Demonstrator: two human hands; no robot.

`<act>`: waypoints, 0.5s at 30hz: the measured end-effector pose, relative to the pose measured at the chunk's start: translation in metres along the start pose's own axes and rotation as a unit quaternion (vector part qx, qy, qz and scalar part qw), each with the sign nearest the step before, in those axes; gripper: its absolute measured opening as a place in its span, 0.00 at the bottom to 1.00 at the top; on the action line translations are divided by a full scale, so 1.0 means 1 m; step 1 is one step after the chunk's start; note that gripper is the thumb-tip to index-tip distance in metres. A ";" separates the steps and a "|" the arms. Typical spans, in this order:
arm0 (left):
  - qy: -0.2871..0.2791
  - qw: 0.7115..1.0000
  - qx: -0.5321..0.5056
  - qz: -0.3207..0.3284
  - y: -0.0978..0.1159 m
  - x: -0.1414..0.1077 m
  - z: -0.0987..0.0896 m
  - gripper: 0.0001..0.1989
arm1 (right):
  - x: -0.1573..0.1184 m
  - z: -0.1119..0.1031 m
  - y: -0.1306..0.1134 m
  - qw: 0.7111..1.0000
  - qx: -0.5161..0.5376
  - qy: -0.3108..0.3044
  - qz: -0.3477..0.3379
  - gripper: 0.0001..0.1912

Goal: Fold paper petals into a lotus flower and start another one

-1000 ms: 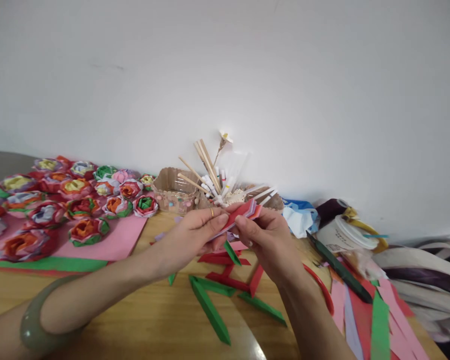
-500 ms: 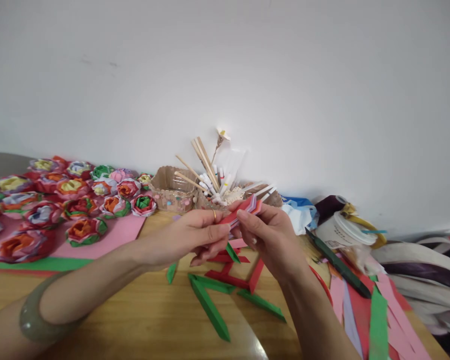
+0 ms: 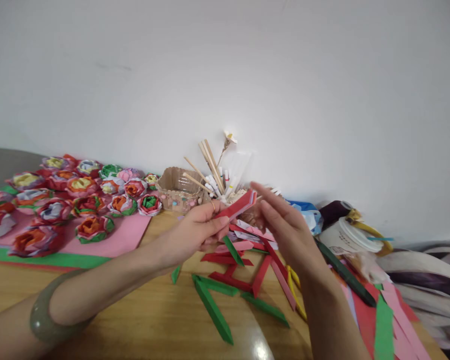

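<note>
A small stack of folded paper strips, red on top with pink and lilac edges, is pinched between the thumb and fingers of my left hand. Just right of the stack's end is my right hand, its fingers extended and apart, with nothing seen in it. Below them on the wooden table lie folded green strips, red strips and pink strips.
Paper flowers cover a pink sheet at the left. Behind are a clear basket and sticks and markers. At right lie a dark green cutter, a white tub, yellow-handled scissors and paper strips.
My right hand has let go of the folded stack and opened, moving slightly right. The stack stays in my left hand. The view has shifted a little, showing the yellow handles.
</note>
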State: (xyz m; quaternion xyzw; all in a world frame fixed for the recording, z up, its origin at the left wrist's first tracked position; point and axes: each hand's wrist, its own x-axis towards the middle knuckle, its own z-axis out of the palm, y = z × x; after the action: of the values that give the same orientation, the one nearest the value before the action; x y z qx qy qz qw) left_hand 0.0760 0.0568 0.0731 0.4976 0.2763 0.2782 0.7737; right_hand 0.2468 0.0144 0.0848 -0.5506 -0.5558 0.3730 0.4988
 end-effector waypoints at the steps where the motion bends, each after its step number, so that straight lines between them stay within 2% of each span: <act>1: 0.016 1.000 0.005 0.014 0.000 0.001 0.000 0.06 | 0.000 -0.004 -0.002 0.999 -0.020 0.037 -0.023 0.15; 4: 0.056 0.996 0.040 0.051 -0.003 0.004 0.000 0.07 | -0.006 -0.006 -0.010 0.984 -0.069 0.133 -0.098 0.08; 6: 0.071 0.992 0.082 0.067 -0.008 0.005 0.001 0.06 | -0.013 0.003 -0.015 0.981 -0.062 0.133 -0.126 0.08; 8: 0.073 0.986 0.121 0.090 -0.014 0.004 0.002 0.05 | -0.019 0.016 -0.018 0.993 -0.039 0.064 -0.091 0.05; 9: 0.069 0.983 0.136 0.103 -0.017 0.003 0.002 0.06 | -0.022 0.023 -0.018 0.998 -0.030 0.004 -0.051 0.02; 10: 0.068 0.980 0.149 0.114 -0.020 0.002 0.002 0.06 | -0.023 0.029 -0.017 0.999 -0.030 -0.028 -0.018 0.01; 12: 0.072 0.974 0.177 0.124 -0.023 -0.001 0.002 0.07 | -0.023 0.038 -0.014 0.998 -0.022 -0.047 0.028 0.05; 15: 0.099 0.966 0.205 0.123 -0.023 -0.004 0.003 0.07 | -0.020 0.042 -0.010 0.997 -0.011 -0.011 0.071 0.08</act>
State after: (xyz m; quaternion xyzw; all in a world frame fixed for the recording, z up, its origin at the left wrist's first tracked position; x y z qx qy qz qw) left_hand 0.0786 0.0437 0.0533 0.6462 0.3390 0.3565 0.5835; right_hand 0.2017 -0.0013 0.0826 -0.5901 -0.5248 0.4070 0.4591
